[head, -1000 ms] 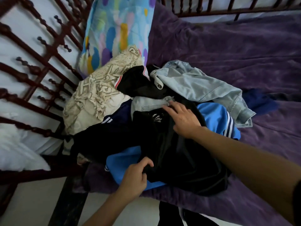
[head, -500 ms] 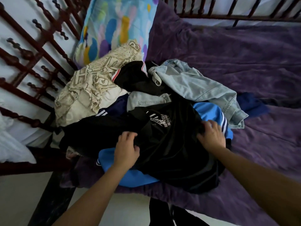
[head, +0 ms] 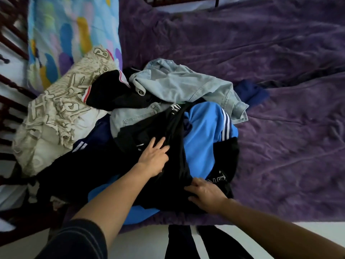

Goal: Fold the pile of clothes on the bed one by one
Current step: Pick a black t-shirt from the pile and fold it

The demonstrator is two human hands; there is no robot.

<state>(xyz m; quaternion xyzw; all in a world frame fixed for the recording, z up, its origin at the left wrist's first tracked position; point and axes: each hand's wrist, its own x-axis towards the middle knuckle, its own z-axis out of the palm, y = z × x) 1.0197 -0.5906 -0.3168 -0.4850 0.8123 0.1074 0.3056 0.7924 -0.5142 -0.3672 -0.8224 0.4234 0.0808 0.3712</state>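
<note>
A pile of clothes (head: 168,116) sits on the bed (head: 280,90), on its purple cover near the front edge, just right of the cream printed cloth (head: 56,116). On top lies a black garment (head: 168,146), over a bright blue striped one (head: 205,131) and in front of a pale denim jacket (head: 186,85). The left hand (head: 155,157) rests flat, fingers spread, on the black garment; the right hand (head: 207,193) presses its near edge with fingers partly curled, whether gripping cannot be told
</note>
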